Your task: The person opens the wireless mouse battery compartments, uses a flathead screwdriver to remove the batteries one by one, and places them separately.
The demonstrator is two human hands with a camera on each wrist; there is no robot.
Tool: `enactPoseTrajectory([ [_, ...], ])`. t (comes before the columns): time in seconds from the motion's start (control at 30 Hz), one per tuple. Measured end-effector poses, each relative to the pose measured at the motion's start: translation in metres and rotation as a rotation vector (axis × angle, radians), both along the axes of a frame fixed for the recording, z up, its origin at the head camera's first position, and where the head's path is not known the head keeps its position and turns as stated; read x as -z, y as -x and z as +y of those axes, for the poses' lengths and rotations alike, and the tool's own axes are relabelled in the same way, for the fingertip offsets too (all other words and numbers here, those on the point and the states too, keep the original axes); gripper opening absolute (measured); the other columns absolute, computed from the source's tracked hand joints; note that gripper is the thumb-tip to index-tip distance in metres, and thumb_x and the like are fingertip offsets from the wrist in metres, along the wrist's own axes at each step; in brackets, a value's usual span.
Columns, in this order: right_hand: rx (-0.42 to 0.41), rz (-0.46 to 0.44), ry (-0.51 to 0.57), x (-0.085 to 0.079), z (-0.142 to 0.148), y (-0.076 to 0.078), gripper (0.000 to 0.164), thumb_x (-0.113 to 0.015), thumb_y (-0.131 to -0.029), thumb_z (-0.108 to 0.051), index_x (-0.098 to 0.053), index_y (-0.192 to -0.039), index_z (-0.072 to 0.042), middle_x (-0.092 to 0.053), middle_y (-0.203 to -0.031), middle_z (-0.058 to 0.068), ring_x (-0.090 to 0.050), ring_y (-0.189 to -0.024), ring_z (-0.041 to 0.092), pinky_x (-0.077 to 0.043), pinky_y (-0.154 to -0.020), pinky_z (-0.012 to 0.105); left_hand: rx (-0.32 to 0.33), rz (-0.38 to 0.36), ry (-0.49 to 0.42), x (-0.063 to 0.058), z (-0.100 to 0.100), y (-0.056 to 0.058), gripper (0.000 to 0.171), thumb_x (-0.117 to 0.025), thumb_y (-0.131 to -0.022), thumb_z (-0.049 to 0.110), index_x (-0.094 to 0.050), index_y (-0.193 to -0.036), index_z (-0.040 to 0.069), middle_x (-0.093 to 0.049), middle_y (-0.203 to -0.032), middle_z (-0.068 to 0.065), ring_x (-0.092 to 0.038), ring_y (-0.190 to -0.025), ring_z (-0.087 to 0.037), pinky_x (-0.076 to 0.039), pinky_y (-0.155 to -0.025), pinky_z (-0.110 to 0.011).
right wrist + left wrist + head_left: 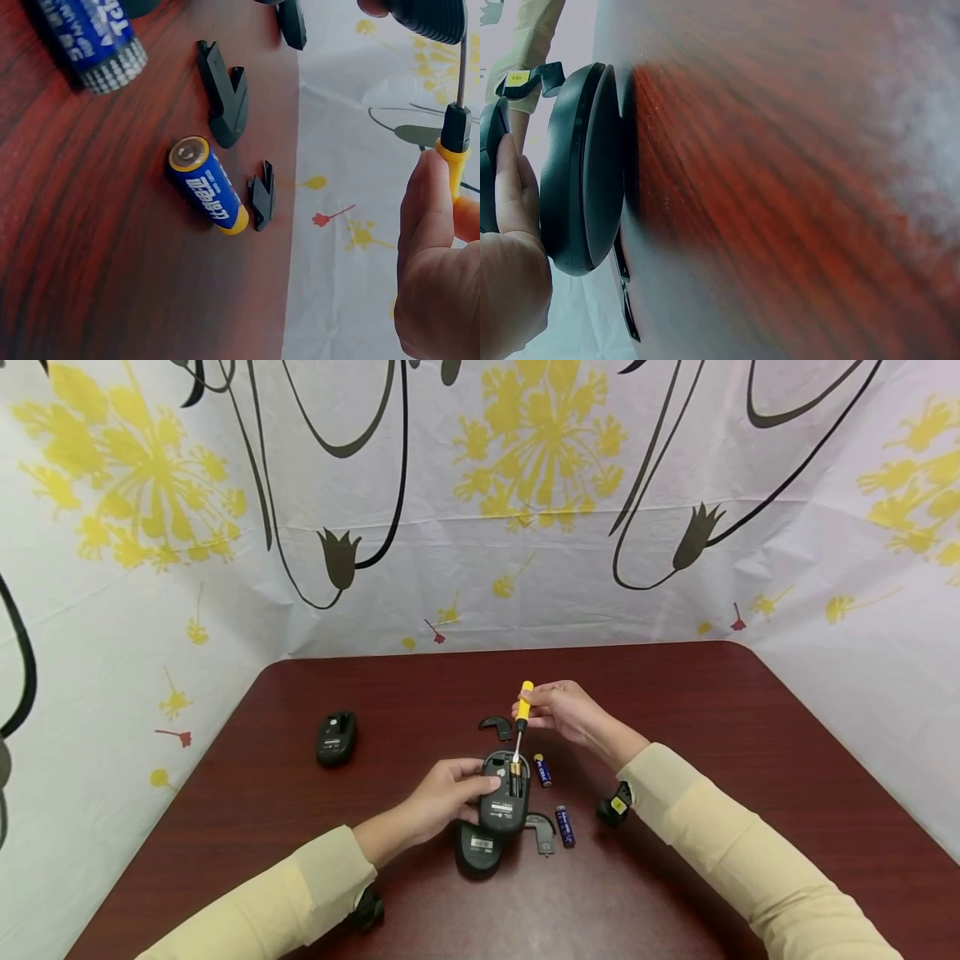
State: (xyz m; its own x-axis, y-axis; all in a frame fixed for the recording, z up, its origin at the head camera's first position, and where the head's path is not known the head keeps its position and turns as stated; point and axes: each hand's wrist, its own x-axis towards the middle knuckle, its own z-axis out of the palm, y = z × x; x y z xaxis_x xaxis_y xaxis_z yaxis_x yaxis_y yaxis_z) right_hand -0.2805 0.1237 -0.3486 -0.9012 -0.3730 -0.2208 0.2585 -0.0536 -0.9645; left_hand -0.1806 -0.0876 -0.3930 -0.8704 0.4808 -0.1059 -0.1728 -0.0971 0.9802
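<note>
My left hand [450, 793] holds a black computer mouse [504, 810] underside up, thumb across its bottom, its battery slot uncovered. A gold-and-black battery sits in that slot. My right hand [566, 710] grips a yellow-handled screwdriver [524, 703]; its metal tip reaches the battery end in the slot. Under the held mouse lies a second mouse [478, 853], also underside up; its thick edge fills much of the left wrist view [566, 172]. Blue batteries [543, 770] lie to the right, one large in the right wrist view with its yellow end showing.
A third black mouse [336, 739] lies underside up on the left of the dark red wooden table [420, 693]. Dark battery covers [496, 727] lie near the hands, one beside the nearer blue battery [565, 827]. A flower-patterned sheet [480, 585] hangs behind the table.
</note>
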Motion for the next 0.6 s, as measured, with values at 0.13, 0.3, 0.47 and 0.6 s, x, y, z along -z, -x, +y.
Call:
enactPoseTrajectory([
  [0.13, 0.001, -0.015, 0.007, 0.0021, 0.0002, 0.0007, 0.033, -0.054, -0.088, -0.013, -0.048, -0.111, 0.010, -0.061, -0.094, 0.019, -0.062, -0.080, 0.021, -0.050, -0.074, 0.031, -0.001, 0.001, 0.004, -0.0008, 0.0000, -0.0007, 0.040, -0.062, -0.082, 0.015, -0.052, -0.114, -0.007, -0.062, -0.093, -0.019, -0.062, -0.078, -0.025, -0.053, -0.061, -0.039],
  [0.3, -0.002, -0.037, 0.014, 0.0044, 0.0006, 0.0015, 0.036, -0.053, -0.089, -0.012, -0.045, -0.116, 0.011, -0.058, -0.101, 0.024, -0.061, -0.087, 0.025, -0.049, -0.076, 0.032, 0.000, 0.000, 0.003, -0.0018, -0.0001, -0.0016, 0.040, -0.062, -0.082, 0.015, -0.052, -0.114, -0.007, -0.062, -0.093, -0.019, -0.062, -0.078, -0.024, -0.053, -0.061, -0.039],
  [0.47, -0.004, -0.066, 0.007, 0.0063, 0.0001, 0.0015, 0.037, -0.050, -0.091, -0.011, -0.043, -0.118, 0.012, -0.052, -0.109, 0.028, -0.059, -0.091, 0.027, -0.049, -0.076, 0.031, 0.002, -0.001, 0.005, -0.0015, -0.0001, -0.0012, 0.039, -0.062, -0.082, 0.014, -0.052, -0.114, -0.007, -0.062, -0.094, -0.019, -0.062, -0.079, -0.025, -0.053, -0.061, -0.040],
  [0.6, -0.007, -0.080, -0.007, 0.0081, -0.0008, 0.0003, 0.036, -0.050, -0.091, -0.012, -0.045, -0.117, 0.012, -0.046, -0.117, 0.031, -0.061, -0.084, 0.021, -0.049, -0.076, 0.030, -0.001, -0.004, 0.009, -0.0012, -0.0007, -0.0013, 0.039, -0.062, -0.082, 0.014, -0.052, -0.114, -0.006, -0.061, -0.095, -0.019, -0.062, -0.080, -0.025, -0.052, -0.061, -0.040],
])
